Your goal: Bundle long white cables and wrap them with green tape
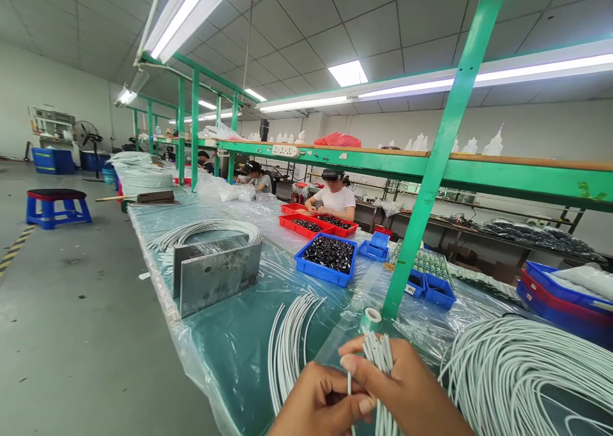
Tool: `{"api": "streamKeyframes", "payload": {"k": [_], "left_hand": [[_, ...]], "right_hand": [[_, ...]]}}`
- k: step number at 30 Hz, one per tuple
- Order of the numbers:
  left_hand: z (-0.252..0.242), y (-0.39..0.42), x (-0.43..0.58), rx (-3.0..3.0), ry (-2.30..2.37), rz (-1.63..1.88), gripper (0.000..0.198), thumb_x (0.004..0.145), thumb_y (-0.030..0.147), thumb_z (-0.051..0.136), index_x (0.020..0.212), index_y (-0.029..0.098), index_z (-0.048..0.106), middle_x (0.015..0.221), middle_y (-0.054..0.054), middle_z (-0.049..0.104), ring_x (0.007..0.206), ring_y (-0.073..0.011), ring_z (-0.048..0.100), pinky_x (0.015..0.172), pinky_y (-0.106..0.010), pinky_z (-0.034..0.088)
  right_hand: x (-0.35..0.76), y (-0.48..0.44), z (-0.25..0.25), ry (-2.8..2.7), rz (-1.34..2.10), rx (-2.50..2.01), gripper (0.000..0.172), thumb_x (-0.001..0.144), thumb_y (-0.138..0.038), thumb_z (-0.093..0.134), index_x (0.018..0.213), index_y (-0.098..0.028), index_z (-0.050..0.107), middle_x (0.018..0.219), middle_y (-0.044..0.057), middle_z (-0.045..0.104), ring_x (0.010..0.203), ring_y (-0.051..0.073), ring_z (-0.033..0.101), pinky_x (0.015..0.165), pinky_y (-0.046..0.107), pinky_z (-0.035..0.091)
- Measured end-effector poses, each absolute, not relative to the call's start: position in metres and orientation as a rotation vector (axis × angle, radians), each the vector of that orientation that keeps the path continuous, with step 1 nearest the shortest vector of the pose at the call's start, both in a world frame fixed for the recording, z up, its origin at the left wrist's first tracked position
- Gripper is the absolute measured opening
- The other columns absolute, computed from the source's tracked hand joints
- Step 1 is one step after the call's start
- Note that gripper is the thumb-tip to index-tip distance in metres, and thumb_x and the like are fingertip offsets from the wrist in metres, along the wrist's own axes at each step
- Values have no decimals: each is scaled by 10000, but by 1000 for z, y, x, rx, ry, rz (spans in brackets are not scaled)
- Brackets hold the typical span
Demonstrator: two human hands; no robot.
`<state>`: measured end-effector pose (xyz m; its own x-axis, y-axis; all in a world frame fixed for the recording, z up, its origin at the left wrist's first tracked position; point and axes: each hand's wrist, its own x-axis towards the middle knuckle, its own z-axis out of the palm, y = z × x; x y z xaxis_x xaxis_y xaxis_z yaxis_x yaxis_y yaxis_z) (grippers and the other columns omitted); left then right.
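My right hand [412, 382] is wrapped round a bundle of white cables [378, 353], whose cut ends stick up above the thumb and forefinger. With thumb and fingertips, my left hand [320, 401] pinches a single white cable [349, 383] just left of that bundle. Both hands are close together over the front of the table. A loose row of curved white cables [292, 334] lies on the table beyond my left hand. To the right of my right hand rests a large coil of white cable [512, 359]. A roll of tape [372, 320] stands just beyond the bundle.
Two upright metal plates [220, 279] stand at the table's left, before another cable coil [205, 230]. A blue tray [325, 276] holds small black parts. A green post [424, 212] rises from the plastic-covered table. Across it sits a co-worker [335, 200] behind red trays [299, 228].
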<state>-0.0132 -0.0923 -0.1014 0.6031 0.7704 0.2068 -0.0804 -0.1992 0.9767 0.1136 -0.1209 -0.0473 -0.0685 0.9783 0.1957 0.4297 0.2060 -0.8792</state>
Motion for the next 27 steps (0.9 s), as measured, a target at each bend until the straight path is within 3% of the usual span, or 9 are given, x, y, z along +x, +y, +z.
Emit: {"api": "streamKeyframes", "payload": {"k": [4, 6, 8, 10, 14, 18, 21, 23, 27], "left_hand": [[-86, -95, -14, 1636, 575, 808, 449, 694, 552, 587, 677, 119, 704, 524, 8, 445, 505, -96, 391, 519, -232, 373], [-72, -96, -12, 1613, 562, 823, 431, 672, 491, 646, 936, 154, 691, 798, -61, 614, 725, -172, 527, 712, -301, 427], [-52, -95, -4, 1602, 476, 802, 683, 613, 391, 731, 1233, 217, 504, 1225, -106, 515, 1074, -252, 468, 929, -382, 345], [-25, -92, 12, 1651, 308, 776, 873, 578, 277, 768, 1339, 235, 341, 1374, -112, 364, 1225, -272, 343, 1012, -420, 256], [26, -87, 67, 1762, 72, 1135, 726, 603, 152, 709, 1264, 143, 408, 1198, -147, 518, 1134, -303, 434, 953, -420, 328], [54, -83, 120, 1533, 1, 1573, 408, 689, 106, 590, 1080, 158, 487, 1072, -100, 574, 1007, -228, 517, 837, -301, 387], [57, -74, 136, 1391, -121, 1277, 151, 709, 169, 599, 832, 154, 513, 721, -20, 602, 661, -137, 553, 614, -231, 402], [53, -66, 134, 1364, -156, 992, 188, 708, 264, 631, 705, 154, 478, 553, 28, 521, 481, -94, 476, 512, -222, 372], [42, -57, 120, 1352, -231, 739, 237, 737, 342, 627, 737, 143, 499, 513, 60, 425, 448, -70, 440, 533, -251, 427]], "right_hand": [[120, -120, -36, -1689, 595, -1395, 299, 763, -420, 471, 595, -179, 529, 514, -30, 469, 511, 119, 425, 516, 241, 311], [133, -115, -21, -1575, 447, -1391, 355, 792, -481, 425, 601, -185, 473, 514, -40, 421, 497, 113, 395, 504, 239, 310], [146, -110, 4, -1504, 312, -1364, 387, 808, -508, 407, 586, -191, 419, 511, -46, 385, 491, 109, 378, 498, 237, 311], [158, -106, 35, -1546, 162, -1318, 381, 823, -478, 416, 571, -193, 383, 510, -47, 367, 491, 105, 362, 494, 235, 301], [166, -104, 96, -1584, -178, -1275, 338, 839, -402, 435, 579, -191, 389, 539, -39, 394, 504, 102, 358, 487, 241, 271], [167, -105, 125, -1520, -375, -1239, 343, 861, -376, 421, 580, -191, 356, 538, -47, 371, 494, 90, 319, 482, 236, 254], [177, -104, 127, -1557, -381, -1259, 362, 851, -427, 440, 591, -189, 358, 537, -52, 357, 492, 84, 311, 471, 225, 246], [188, -105, 126, -1588, -205, -1289, 377, 823, -488, 468, 609, -183, 408, 523, -53, 376, 471, 81, 339, 451, 218, 254], [212, -114, 121, -1718, 317, -1236, 389, 786, -545, 498, 790, -159, 551, 544, -46, 471, 401, 64, 335, 395, 207, 257]]}}
